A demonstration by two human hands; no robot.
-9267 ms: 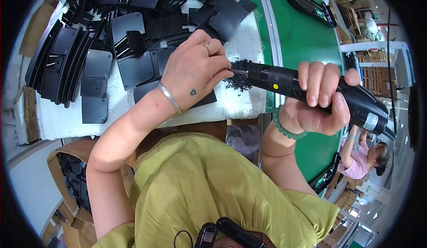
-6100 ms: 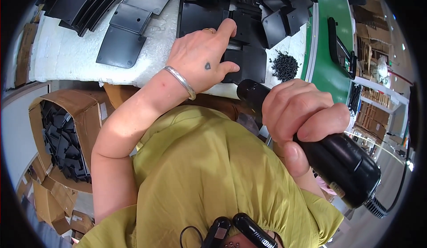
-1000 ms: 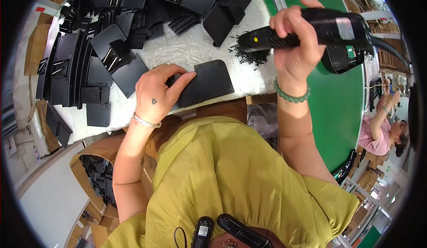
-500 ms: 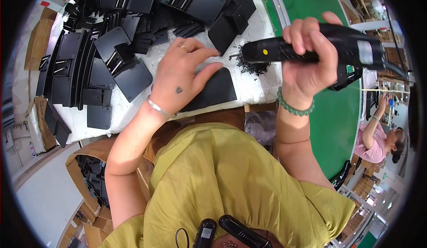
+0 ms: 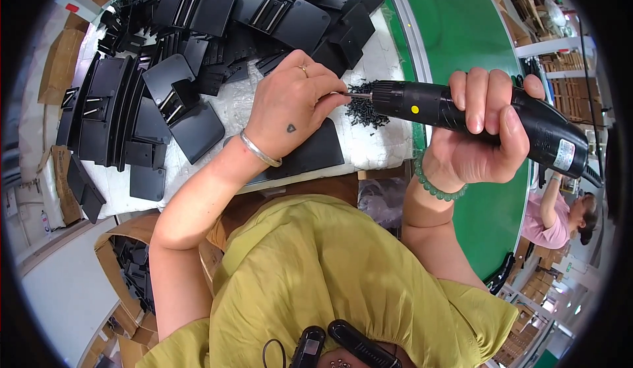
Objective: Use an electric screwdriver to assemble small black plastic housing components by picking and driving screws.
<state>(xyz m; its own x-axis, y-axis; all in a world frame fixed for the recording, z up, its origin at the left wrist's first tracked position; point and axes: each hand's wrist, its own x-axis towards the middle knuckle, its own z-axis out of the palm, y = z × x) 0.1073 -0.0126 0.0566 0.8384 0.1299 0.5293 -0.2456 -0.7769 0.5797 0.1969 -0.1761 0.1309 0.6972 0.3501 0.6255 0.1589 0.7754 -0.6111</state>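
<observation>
My right hand is wrapped round a black electric screwdriver, which it holds nearly level. The screwdriver's metal bit points left, to the fingertips of my left hand. Thumb and forefinger of that hand are pinched at the tip of the bit; whatever is between them is too small and covered to name. A flat black plate lies below my left hand at the table's near edge, partly hidden by it. Behind the bit is a loose pile of small black screws.
Black plates with metal rods are heaped over the far side of the white-covered table. Curved black parts stand at the left. A green surface runs along the right. A cardboard box of black parts sits lower left. Another person is far right.
The screwdriver has moved slightly right and lower, its bit now meeting my left fingertips. My left hand has shifted right, and its thumb and forefinger have closed from apart to a pinch.
</observation>
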